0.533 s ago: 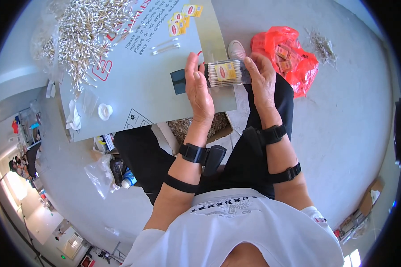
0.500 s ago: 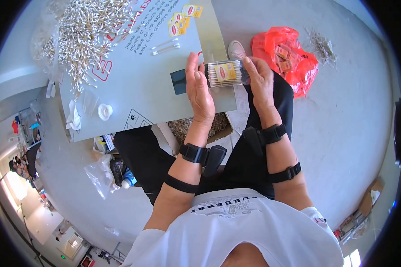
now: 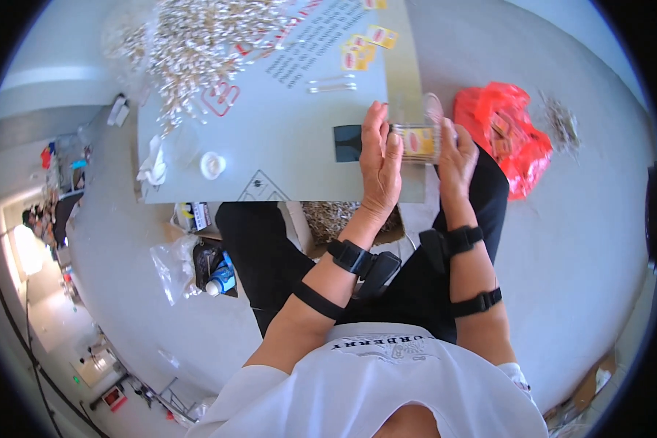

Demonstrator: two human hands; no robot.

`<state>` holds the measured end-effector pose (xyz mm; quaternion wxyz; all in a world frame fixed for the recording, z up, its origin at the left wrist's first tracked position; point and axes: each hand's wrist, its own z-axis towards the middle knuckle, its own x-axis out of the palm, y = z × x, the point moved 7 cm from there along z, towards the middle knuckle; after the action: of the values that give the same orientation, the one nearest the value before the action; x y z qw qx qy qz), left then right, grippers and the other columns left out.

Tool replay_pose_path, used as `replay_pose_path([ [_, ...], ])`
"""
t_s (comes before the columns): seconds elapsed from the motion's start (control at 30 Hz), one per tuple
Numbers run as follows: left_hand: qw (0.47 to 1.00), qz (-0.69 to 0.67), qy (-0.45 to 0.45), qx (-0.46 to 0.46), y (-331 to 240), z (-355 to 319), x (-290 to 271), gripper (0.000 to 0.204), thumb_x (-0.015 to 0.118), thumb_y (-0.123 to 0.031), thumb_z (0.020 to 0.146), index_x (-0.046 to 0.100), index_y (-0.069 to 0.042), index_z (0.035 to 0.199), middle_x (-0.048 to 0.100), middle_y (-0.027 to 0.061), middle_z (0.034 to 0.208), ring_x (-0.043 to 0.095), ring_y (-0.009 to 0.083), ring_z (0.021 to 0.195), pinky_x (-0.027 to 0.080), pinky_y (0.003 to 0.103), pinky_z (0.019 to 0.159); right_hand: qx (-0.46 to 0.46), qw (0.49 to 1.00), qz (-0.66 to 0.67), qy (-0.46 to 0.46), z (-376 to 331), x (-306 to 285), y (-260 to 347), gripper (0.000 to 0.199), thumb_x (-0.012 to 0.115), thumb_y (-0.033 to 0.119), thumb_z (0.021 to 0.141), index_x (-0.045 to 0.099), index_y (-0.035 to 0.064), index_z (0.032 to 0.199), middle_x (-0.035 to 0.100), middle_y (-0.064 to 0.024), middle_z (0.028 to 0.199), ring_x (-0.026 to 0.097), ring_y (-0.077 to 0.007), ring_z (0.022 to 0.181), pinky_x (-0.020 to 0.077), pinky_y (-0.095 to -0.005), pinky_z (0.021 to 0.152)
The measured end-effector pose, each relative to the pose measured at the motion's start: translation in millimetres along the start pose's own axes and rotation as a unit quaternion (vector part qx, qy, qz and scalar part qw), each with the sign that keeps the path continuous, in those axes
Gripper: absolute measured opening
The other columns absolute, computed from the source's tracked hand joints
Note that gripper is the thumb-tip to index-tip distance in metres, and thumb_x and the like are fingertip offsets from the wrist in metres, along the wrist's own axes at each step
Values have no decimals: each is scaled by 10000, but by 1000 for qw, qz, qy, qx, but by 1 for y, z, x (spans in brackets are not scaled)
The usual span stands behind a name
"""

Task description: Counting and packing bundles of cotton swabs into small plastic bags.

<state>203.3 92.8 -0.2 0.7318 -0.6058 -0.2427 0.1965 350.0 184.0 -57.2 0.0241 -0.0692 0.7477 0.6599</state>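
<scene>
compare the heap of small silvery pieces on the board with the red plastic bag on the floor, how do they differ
The heap of silvery pieces is a loose spread of many tiny pale metallic bits, while the red plastic bag is one crumpled bright item. The heap lies on the grey board toward the person's left; the bag lies on the floor to the right, beside the person's knee. The heap sits far from both hands; the bag is close to the right hand. Neither is being touched.
</scene>
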Motion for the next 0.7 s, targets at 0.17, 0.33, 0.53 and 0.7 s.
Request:
replay_pose_path([
  [0.17,992,104,-67,30,-1,12,-88,332,598,-58,917,534,-7,1239,559,114,1249,542,160,1133,464,296,929,-332,914,-215,-88,-23,7,95,177,665,92,853,607,5,997,589,-84,843,560,-227,730,467,-306,716],
  [0.33,981,169,-39,-89,-1,28,-153,122,619,-61,899,619,-2,1005,630,39,801,597,94,693,489,234,643,-284,921,-213,162,-20,79,101,176,669,36,796,635,12,967,605,-130,889,586,-297,734,477,-381,669],
  [0.53,984,163,-4,-74,-3,37,-172,109,607,-53,900,606,9,989,618,44,775,587,101,637,483,242,601,-312,893,-256,198,6,161,108,211,684,75,773,639,29,974,597,-147,956,603,-353,870,491,-421,738],
  [0.7,989,118,19,-84,-3,40,-177,112,594,-54,905,597,13,995,611,57,771,587,109,624,480,253,584,-317,862,-318,235,2,187,102,146,677,91,780,621,50,910,586,-124,860,612,-345,803,499,-423,705],
])
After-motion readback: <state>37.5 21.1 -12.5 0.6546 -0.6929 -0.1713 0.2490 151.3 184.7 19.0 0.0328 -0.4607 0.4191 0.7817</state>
